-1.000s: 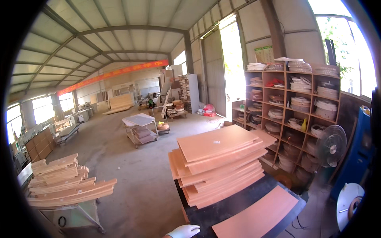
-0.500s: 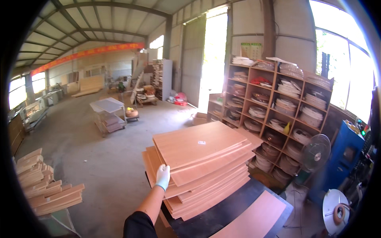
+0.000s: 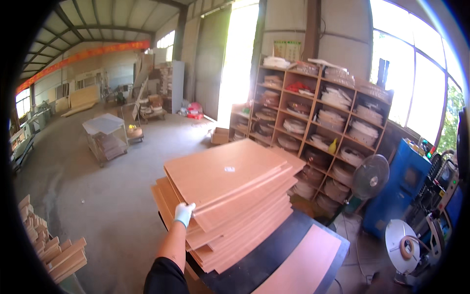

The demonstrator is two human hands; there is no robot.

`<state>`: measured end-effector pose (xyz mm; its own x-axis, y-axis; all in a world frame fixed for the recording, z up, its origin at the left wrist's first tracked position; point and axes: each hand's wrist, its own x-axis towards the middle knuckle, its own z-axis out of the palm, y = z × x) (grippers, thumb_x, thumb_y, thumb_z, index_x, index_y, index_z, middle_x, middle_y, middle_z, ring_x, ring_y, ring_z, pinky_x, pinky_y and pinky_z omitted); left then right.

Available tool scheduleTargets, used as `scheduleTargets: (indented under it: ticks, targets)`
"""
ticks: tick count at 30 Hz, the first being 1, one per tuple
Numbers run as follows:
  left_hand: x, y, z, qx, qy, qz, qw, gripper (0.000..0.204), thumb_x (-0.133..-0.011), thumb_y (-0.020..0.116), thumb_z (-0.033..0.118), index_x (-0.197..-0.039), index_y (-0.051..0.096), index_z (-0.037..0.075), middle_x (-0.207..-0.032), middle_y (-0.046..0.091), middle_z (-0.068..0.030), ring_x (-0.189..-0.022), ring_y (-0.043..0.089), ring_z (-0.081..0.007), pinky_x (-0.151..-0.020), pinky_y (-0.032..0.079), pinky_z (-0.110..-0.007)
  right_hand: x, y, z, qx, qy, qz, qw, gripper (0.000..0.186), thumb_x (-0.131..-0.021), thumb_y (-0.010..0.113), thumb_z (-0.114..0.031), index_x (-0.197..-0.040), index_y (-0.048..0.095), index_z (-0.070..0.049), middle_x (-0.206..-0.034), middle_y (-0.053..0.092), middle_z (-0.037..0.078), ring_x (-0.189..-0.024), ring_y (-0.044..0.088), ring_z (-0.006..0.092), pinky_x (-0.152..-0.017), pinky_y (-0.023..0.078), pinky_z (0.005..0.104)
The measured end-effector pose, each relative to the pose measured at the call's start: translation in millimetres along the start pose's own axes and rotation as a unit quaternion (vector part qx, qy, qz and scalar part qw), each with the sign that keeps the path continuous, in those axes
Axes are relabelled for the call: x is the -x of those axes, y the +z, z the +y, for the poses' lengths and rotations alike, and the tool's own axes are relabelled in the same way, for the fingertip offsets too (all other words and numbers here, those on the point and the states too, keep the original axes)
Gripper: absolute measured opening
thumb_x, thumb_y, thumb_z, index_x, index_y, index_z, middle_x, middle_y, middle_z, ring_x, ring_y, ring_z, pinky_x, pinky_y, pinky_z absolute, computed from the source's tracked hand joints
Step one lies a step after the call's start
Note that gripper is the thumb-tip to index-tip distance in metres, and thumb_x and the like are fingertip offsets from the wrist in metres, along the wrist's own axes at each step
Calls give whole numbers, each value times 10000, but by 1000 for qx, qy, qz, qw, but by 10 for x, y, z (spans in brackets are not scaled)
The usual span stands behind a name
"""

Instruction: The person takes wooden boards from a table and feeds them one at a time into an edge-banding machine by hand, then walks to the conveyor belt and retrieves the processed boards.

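A tall stack of reddish-brown wooden panels lies on a dark table, its layers unevenly fanned. The top panel bears a small white label. At the stack's near left side, my left hand, in a whitish glove, is closed on the edge of an upper panel; its fingertips are partly hidden at the edge. Beside the stack, on the same table, lies a single panel. My right hand does not show.
Cut boards are piled at the lower left. A cubby shelf filled with coiled strips stands beyond the stack. To the right are a standing fan, a blue machine cabinet and a white disc with a tape roll. A cart stands far left.
My view has swung to the right, so the stack, the table and the room sit further left and more of the machine at right shows. My left hand stays at the panel edge.
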<state>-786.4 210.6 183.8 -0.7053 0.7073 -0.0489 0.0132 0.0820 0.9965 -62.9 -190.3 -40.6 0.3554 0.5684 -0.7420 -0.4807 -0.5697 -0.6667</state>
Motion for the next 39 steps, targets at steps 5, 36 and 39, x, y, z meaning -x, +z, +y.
scheduleTargets:
  ticks: [5, 36, 39]
  targets:
    - [332, 49, 129, 3, -83, -60, 995, 257, -810, 756, 233, -772, 611, 25, -670, 609, -81, -475, 484, -137, -422, 377, -277, -72, 176, 106, -40, 27, -31, 998, 359, -943, 557, -328, -1152, 619, -42, -1084, 653, 95, -978, 604, 244, -871, 493, 390]
    - [2566, -547, -753, 387, -283, -315, 819, 584, -977, 524, 410, -1352, 485, -37, -1317, 582, -126, -1207, 537, -244, -1084, 382, -378, 385, 2824, -1246, -229, -20, -185, 956, 545, -930, 454, -433, -1337, 512, -75, -1380, 515, 125, -1275, 465, 307, -1072, 359, 525]
    - [2795, -82, -620, 236, -289, -348, 860, 524, -930, 634, 272, -1347, 496, -14, -1291, 600, -136, -1193, 559, -247, -1058, 415, -411, -1010, 2334, -507, 23, -308, -238, 921, 539, -939, 454, -432, -1343, 500, -79, -1377, 517, 130, -1285, 460, 287, -1083, 350, 501]
